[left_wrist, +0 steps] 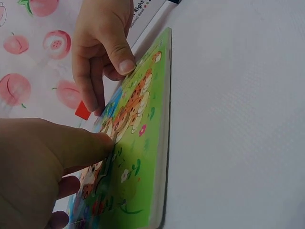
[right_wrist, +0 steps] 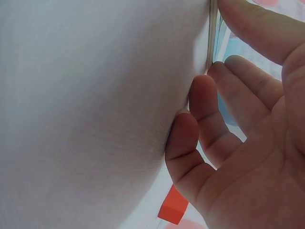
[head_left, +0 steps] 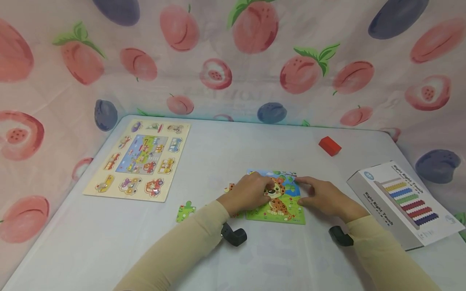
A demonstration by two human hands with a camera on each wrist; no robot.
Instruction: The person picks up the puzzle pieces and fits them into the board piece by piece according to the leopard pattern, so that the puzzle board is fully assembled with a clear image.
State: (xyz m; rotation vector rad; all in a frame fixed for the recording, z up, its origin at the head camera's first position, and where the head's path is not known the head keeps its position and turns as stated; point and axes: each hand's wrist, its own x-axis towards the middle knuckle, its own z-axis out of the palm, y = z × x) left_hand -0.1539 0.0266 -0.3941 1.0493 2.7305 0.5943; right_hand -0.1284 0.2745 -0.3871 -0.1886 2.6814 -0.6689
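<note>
- The board point(head_left: 176, 155) lies at ten o'clock, apart.
- The puzzle point(head_left: 280, 200) lies flat at our clock's centre; we judge it mostly joined.
- Our left hand point(head_left: 248, 191), at nine, thumbs its face, pinching nothing we can see.
- Our right hand point(head_left: 324, 197), fingers spread, touches its three-o'clock edge.
- A loose piece point(head_left: 185, 212), at nine, perhaps needs fitting.

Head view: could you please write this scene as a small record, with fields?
Surface: white tabletop
Left hand: touches the face of the leopard puzzle
Right hand: fingertips at the puzzle's right edge
Piece apart: green puzzle piece, left of the puzzle
Far left: vehicle puzzle board, lying flat
Far right: white box
Farther back: red block
Backdrop: fruit-print cloth
</note>
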